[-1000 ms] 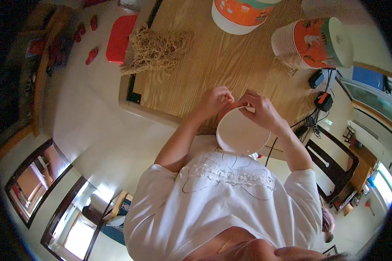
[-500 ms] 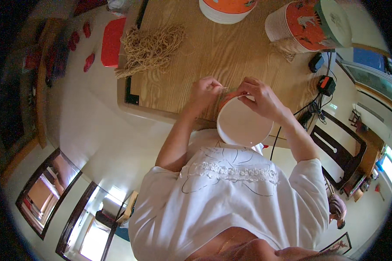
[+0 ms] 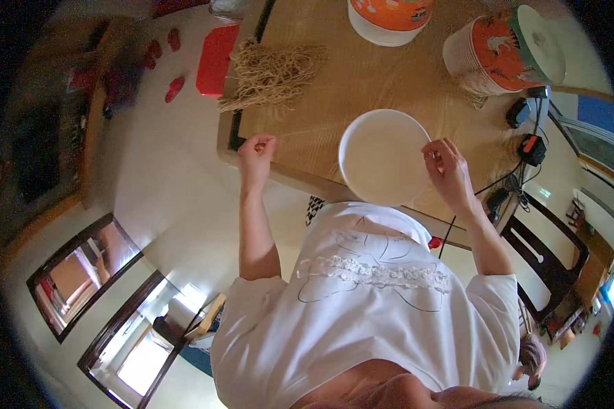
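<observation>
A white paper bowl [image 3: 383, 158] stands at the near table edge in front of my shirt, its open mouth facing up and its inside plain. My left hand [image 3: 256, 163] is well to the left of the bowl, over the table's near left corner. Its fingers are pinched together; anything thin between them is too small to make out. At the bowl's right rim, my right hand [image 3: 449, 174] has its fingertips curled and pressed together. Whether they grip the rim or something finer cannot be seen. A tangled bundle of tan twine [image 3: 276, 75] lies on the table's left side.
Stacked orange-and-white paper bowls [image 3: 491, 54] lie on their side at the far right, and another orange-and-white bowl [image 3: 391, 20] is at the far edge. Black adapters [image 3: 531, 148] and cables are along the right edge. A red stool [image 3: 218, 61] adjoins the table's left side.
My left hand has moved left, away from the bowl. The bowl has turned so its mouth faces up, and my right hand has shifted from its upper rim to its right side.
</observation>
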A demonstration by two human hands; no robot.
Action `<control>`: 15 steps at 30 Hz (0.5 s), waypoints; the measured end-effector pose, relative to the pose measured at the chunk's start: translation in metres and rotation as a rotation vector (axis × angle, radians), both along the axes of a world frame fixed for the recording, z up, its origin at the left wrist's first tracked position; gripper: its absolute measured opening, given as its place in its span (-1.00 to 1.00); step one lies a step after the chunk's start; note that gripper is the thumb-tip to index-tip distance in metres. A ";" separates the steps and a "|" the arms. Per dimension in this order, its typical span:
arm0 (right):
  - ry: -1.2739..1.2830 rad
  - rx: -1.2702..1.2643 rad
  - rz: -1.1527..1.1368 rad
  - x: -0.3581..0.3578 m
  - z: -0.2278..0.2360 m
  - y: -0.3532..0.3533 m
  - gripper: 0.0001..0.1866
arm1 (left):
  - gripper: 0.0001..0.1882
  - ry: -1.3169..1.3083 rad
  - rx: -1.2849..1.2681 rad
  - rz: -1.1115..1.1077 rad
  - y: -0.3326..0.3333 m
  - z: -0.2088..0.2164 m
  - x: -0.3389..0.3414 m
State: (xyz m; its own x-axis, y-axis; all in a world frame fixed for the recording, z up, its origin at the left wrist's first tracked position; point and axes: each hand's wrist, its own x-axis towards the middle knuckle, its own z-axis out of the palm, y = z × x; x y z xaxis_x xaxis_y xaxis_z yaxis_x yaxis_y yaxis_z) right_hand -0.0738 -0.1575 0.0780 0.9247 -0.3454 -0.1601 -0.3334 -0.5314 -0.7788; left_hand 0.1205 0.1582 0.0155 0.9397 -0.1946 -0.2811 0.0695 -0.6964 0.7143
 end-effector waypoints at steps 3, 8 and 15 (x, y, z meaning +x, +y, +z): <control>0.059 0.084 -0.010 -0.013 0.008 0.015 -0.89 | -0.93 -0.096 -0.005 0.050 0.026 0.007 0.001; 0.139 0.252 0.068 -0.042 0.016 0.047 -0.78 | -0.90 -0.116 -0.148 0.168 0.021 0.040 -0.004; 0.078 0.590 0.121 -0.063 0.007 0.072 -0.56 | -0.83 0.087 -0.740 0.282 -0.018 0.077 -0.024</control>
State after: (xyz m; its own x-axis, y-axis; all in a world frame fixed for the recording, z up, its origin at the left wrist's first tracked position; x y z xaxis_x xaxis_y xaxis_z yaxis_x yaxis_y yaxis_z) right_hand -0.1369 -0.0853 0.0848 0.9299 -0.0706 -0.3610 -0.3650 -0.0549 -0.9294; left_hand 0.0967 0.1401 0.0921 0.9620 -0.1175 -0.2464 0.2492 0.0093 0.9684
